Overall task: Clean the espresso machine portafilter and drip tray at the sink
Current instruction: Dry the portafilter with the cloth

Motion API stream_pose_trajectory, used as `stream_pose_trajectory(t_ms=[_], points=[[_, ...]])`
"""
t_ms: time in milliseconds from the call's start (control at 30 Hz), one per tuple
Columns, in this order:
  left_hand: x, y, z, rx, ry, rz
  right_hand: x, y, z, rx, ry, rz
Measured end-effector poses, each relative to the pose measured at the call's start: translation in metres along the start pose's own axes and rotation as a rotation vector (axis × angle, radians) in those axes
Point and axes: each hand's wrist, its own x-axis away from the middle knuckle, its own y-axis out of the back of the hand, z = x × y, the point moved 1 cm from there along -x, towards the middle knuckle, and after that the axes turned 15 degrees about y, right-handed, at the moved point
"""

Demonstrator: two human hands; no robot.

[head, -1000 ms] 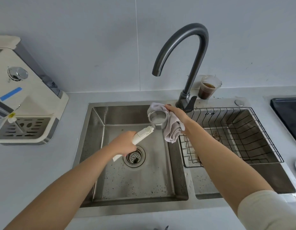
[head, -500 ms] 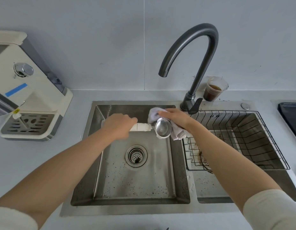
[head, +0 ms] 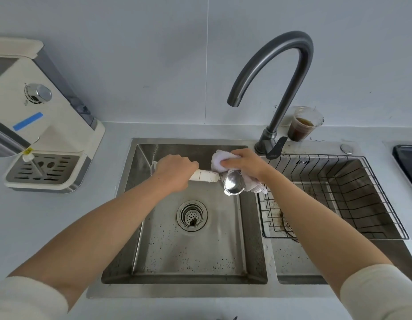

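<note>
Left hand (head: 175, 172): grips cream handle of portafilter (head: 232, 182), holds it level above left basin of sink (head: 177, 291), metal head turned toward camera. Right hand (head: 246, 165): clutches white cloth (head: 220, 161), presses it against far side of that head. Drip tray (head: 43, 169): sits in espresso machine (head: 39, 116) on counter, left of sink.

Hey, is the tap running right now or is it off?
Off, as far as shows: no stream falls from the faucet spout, and the sink basin under it holds only dark specks.
</note>
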Motion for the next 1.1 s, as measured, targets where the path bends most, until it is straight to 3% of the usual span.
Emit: stream_pose_trajectory(t_ms=[200,400,500,700,833,1000,1100], points=[[0.006,-0.016,0.004,0.229,0.163,0.045,0.002,0.014,-0.008,-0.192,-0.021,-0.385],[0.004,-0.034,0.008,0.388,0.309,0.122,0.003,0.006,0.007,-0.142,0.116,-0.459],[0.004,-0.034,0.004,0.404,0.329,0.111,0.002,-0.008,0.015,-0.017,0.141,-0.389],[0.007,-0.030,-0.001,0.363,0.334,0.059,-0.010,-0.026,0.014,0.471,0.228,-0.279],[0.008,-0.029,0.003,0.329,0.351,0.025,-0.013,-0.030,0.010,0.603,0.252,-0.170],[0.006,-0.028,0.011,0.291,0.364,0.016,-0.009,-0.023,0.010,0.747,0.474,-0.045],[0.006,-0.029,0.012,0.271,0.333,0.020,-0.012,-0.018,0.005,0.972,0.564,0.160]])
